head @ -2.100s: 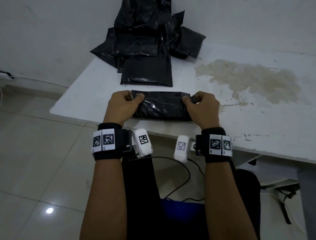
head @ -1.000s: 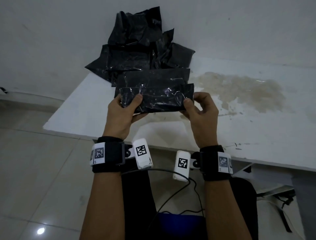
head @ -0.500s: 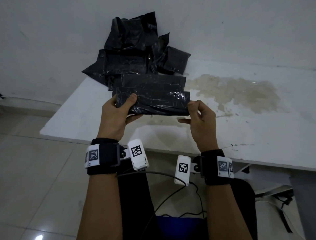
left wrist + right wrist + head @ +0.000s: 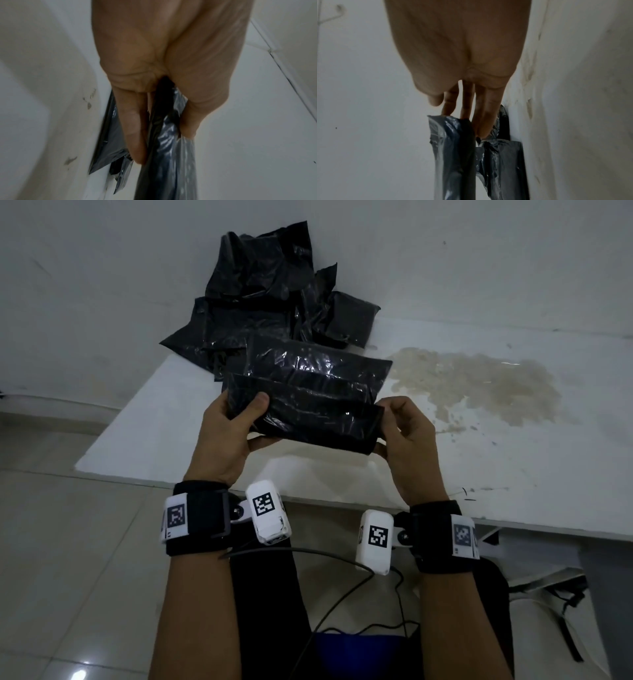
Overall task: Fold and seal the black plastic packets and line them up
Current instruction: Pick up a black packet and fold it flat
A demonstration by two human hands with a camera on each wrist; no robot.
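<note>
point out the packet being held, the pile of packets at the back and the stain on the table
held packet (image 4: 308,412), head view, middle of its front face
pile of packets (image 4: 253,320), head view, on the wide packet in the middle of the heap
stain (image 4: 479,381), head view, centre of the brownish patch

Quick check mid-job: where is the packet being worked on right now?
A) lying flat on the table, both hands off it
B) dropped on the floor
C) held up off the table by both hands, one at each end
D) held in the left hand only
C: in the head view the left hand and right hand grip opposite ends of the packet, lifted above the table.
</note>
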